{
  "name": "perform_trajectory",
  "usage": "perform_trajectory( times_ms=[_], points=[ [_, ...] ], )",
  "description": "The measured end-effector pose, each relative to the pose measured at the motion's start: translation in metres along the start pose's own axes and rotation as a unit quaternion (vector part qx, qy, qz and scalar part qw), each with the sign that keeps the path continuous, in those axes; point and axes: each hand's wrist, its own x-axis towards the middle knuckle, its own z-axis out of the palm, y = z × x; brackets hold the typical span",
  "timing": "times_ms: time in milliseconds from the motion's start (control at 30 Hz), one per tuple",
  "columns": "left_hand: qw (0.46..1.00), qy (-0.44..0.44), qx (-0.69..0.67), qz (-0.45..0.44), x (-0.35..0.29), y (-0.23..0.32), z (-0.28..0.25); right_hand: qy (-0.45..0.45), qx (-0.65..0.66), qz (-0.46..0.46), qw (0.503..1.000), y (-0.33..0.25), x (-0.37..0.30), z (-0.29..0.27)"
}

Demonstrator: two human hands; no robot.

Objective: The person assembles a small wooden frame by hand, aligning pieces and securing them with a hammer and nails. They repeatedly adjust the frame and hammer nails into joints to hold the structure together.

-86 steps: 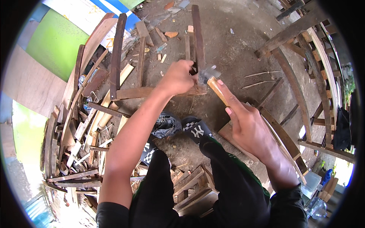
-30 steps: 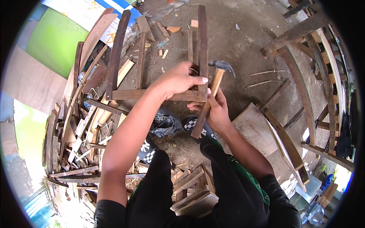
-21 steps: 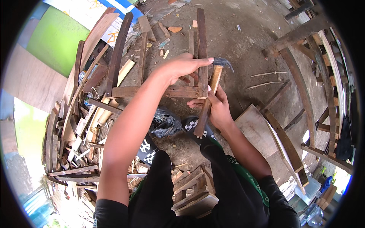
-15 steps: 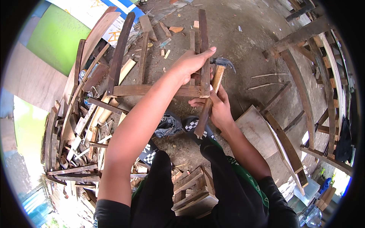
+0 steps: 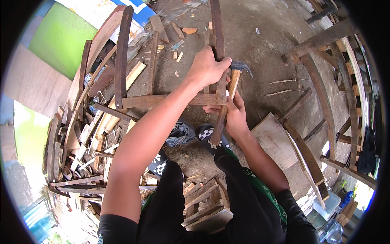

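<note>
My left hand grips the upright bar of a dark wooden frame, just above the corner where it meets a horizontal rail. My right hand holds a claw hammer by its pale wooden handle, right below that corner. The steel hammer head sits beside the upright bar, next to my left thumb. The frame's long curved legs reach away to the upper left over the dirt floor.
A heap of wood offcuts lies at the left. Curved wooden parts and frames lie at the right, with a flat board near my right knee. A small wooden stool stands between my legs. My patterned shoes rest on the dirt.
The right hand brought the hammer in from the right and now holds it upright against the frame corner. The left hand shifted up from the rail onto the upright bar.
</note>
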Motion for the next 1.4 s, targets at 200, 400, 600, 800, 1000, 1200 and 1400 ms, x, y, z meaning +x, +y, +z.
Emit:
perform_trajectory(
  times_ms=[200, 400, 600, 800, 1000, 1200, 1400],
  points=[
    [0.999, 0.001, 0.051, -0.007, -0.005, 0.014, 0.001, 0.069, -0.019, -0.003, 0.997, -0.006, -0.005, 0.001],
    [0.988, 0.018, 0.151, 0.032, 0.004, 0.007, -0.003, 0.142, -0.195, -0.003, 0.970, -0.046, -0.058, -0.016],
    [0.990, 0.022, 0.122, 0.063, 0.008, -0.008, -0.003, 0.074, -0.408, 0.005, 0.910, -0.122, -0.121, 0.003],
    [0.978, 0.053, 0.176, 0.095, 0.012, -0.007, 0.003, -0.013, -0.572, -0.028, 0.819, -0.154, -0.115, 0.031],
    [0.979, 0.056, 0.171, 0.091, 0.014, -0.008, 0.004, -0.011, -0.594, -0.046, 0.803, -0.153, -0.106, 0.037],
    [0.981, 0.066, 0.151, 0.100, 0.018, -0.015, 0.004, 0.010, -0.568, -0.082, 0.819, -0.154, -0.105, 0.049],
    [0.981, 0.054, 0.153, 0.108, 0.011, -0.013, 0.007, 0.002, -0.608, -0.059, 0.791, -0.153, -0.110, 0.040]
  ],
)
